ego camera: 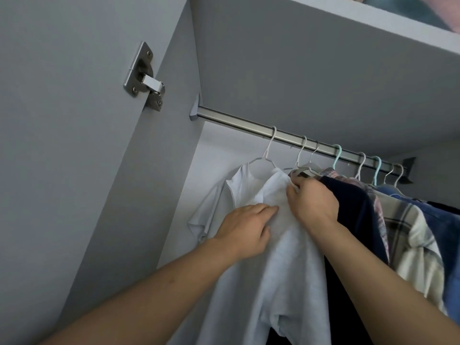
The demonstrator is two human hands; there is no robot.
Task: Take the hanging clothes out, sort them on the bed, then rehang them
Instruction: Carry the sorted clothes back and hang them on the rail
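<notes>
white shirt (286, 257), navy garment (353, 207), plaid shirt (408, 235)

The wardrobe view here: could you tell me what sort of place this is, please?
Likely a home bedroom wardrobe: a metal hanging rail with hangered clothes such as a plaid shirt, and a hinged door.

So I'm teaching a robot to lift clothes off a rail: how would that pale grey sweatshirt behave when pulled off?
The pale grey sweatshirt is probably floppy: it drapes in soft folds where the left hand presses it. It looks thick, so likely heavier than the thin white T-shirt. Where the right hand pinches its collar, it may slide off its hanger.
</notes>
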